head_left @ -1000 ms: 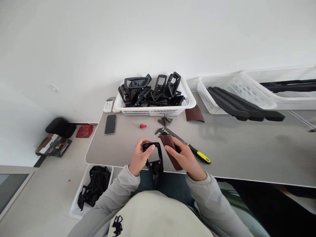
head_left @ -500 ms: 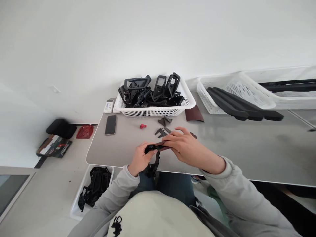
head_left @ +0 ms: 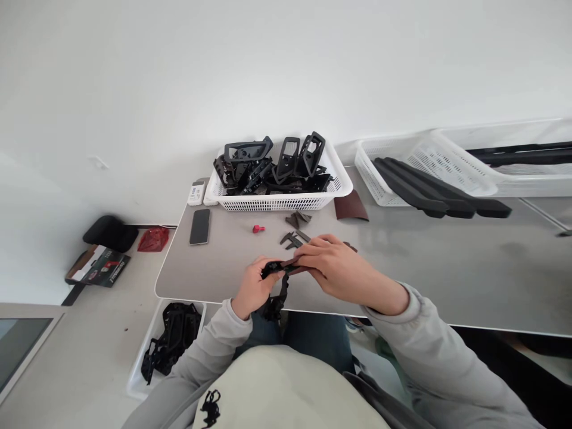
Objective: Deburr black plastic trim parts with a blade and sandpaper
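Note:
Near the front edge of the grey table, my left hand [head_left: 257, 287] grips a black plastic frame part [head_left: 277, 300], which hangs below the fingers. My right hand [head_left: 333, 265] is closed on a dark red strip [head_left: 294, 263], pressed against the top of the black part. The fingers hide where strip and part meet. Just beyond my right hand lies a caliper [head_left: 292, 240]. Farther back are some dark folded pieces [head_left: 298, 219], a small red object [head_left: 258, 229] and a curved dark red sheet [head_left: 351, 207].
A white basket [head_left: 277, 203] of black frames stands against the wall. To its right, another basket [head_left: 379, 193] holds long black pieces. A phone [head_left: 199, 226] lies at left. Below the table's left side, a white bin [head_left: 134, 381] holds more black parts.
My right hand's fingers have moved slightly down, and the red strip lies a little flatter against the black part. Both hands keep their hold.

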Available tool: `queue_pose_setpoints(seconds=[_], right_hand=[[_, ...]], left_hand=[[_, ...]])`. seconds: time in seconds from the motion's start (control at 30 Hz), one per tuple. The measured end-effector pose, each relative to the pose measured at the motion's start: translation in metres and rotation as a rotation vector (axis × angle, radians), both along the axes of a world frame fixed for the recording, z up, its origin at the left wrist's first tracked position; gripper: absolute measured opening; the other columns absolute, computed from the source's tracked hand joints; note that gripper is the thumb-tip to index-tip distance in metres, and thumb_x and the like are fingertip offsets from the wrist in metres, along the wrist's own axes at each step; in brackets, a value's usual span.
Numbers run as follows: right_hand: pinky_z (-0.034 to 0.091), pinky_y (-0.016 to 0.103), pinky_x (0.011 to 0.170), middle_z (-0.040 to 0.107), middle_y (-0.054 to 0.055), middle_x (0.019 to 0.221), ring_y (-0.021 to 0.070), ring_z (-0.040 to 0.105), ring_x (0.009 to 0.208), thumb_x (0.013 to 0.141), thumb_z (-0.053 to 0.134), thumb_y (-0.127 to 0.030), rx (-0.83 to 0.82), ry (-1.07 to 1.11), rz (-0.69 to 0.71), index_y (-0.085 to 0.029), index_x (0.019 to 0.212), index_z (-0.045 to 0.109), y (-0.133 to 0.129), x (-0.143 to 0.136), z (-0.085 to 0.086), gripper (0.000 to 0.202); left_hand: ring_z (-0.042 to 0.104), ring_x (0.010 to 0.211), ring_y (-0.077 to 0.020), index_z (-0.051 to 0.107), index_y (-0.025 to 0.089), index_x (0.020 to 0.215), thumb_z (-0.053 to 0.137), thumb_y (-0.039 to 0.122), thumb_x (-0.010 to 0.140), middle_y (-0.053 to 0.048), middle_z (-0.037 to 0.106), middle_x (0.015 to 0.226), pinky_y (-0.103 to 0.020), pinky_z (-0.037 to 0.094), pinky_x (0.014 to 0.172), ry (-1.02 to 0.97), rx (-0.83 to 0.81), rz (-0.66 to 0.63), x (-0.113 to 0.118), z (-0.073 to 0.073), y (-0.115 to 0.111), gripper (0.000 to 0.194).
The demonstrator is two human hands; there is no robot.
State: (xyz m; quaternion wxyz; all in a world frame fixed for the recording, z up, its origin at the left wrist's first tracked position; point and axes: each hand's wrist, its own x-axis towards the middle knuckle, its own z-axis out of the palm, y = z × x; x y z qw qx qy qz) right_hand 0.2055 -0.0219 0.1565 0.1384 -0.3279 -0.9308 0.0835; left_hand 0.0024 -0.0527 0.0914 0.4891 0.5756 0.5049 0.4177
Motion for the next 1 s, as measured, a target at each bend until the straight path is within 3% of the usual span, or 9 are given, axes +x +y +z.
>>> queue_pose_setpoints(seconds=[0.1, 0.23, 0.43, 0.73, 0.87, 1.0], right_hand=[[0.042, 0.039, 0.077, 0.072, 0.008, 0.096, 0.0228, 0.060, 0.083, 0.083, 0.046, -0.004, -0.019, 0.000, -0.087, -0.020, 0.092, 0.072, 0.003, 0.003, -0.001, 0.031], [0.046, 0.037, 0.079, 0.069, 0.007, 0.104, 0.0222, 0.060, 0.092, 0.089, 0.045, -0.014, -0.198, 0.238, -0.089, -0.023, 0.102, 0.068, 0.004, 0.005, -0.009, 0.027], [0.046, 0.032, 0.068, 0.061, 0.003, 0.082, 0.0182, 0.056, 0.074, 0.088, 0.050, -0.029, -0.479, 0.490, -0.224, -0.020, 0.090, 0.062, -0.008, -0.004, -0.033, 0.015], [0.046, 0.033, 0.070, 0.064, 0.002, 0.085, 0.0206, 0.058, 0.078, 0.080, 0.059, -0.048, -0.940, 0.915, -0.389, -0.021, 0.102, 0.062, -0.025, -0.024, -0.064, 0.035], [0.048, 0.034, 0.071, 0.064, 0.002, 0.086, 0.0209, 0.059, 0.079, 0.077, 0.063, -0.050, -0.975, 1.023, -0.426, -0.022, 0.103, 0.060, -0.031, -0.036, -0.070, 0.039], [0.048, 0.033, 0.072, 0.063, 0.002, 0.086, 0.0197, 0.057, 0.078, 0.074, 0.064, -0.041, -0.867, 0.977, -0.519, -0.020, 0.101, 0.059, -0.034, -0.044, -0.073, 0.034]], left_hand=[[0.053, 0.066, -0.0125, 0.073, 0.017, 0.093, 0.067, 0.035, 0.075, -0.004, 0.062, 0.081, -0.025, 0.040, 0.060, -0.023, -0.020, 0.007, 0.000, 0.003, 0.000, 0.026], [0.044, 0.052, -0.0082, 0.073, 0.014, 0.091, 0.072, 0.043, 0.070, 0.000, 0.057, 0.067, -0.024, 0.035, 0.052, -0.100, -0.101, 0.029, -0.001, 0.006, 0.000, 0.035], [0.031, 0.041, -0.0036, 0.068, 0.011, 0.082, 0.077, 0.055, 0.060, 0.007, 0.041, 0.051, -0.021, 0.022, 0.041, -0.302, -0.263, 0.126, 0.001, 0.002, 0.003, 0.049], [0.023, 0.037, -0.0022, 0.058, 0.015, 0.066, 0.079, 0.057, 0.054, 0.012, 0.026, 0.043, -0.020, 0.016, 0.038, -0.422, -0.294, 0.234, 0.009, 0.000, 0.005, 0.049], [0.019, 0.036, -0.0011, 0.050, 0.017, 0.061, 0.081, 0.056, 0.053, 0.013, 0.022, 0.042, -0.018, 0.013, 0.037, -0.477, -0.338, 0.261, 0.009, 0.002, 0.006, 0.051], [0.021, 0.037, -0.0015, 0.049, 0.017, 0.062, 0.081, 0.057, 0.054, 0.013, 0.025, 0.043, -0.017, 0.017, 0.037, -0.556, -0.354, 0.236, 0.007, 0.004, 0.008, 0.052]])
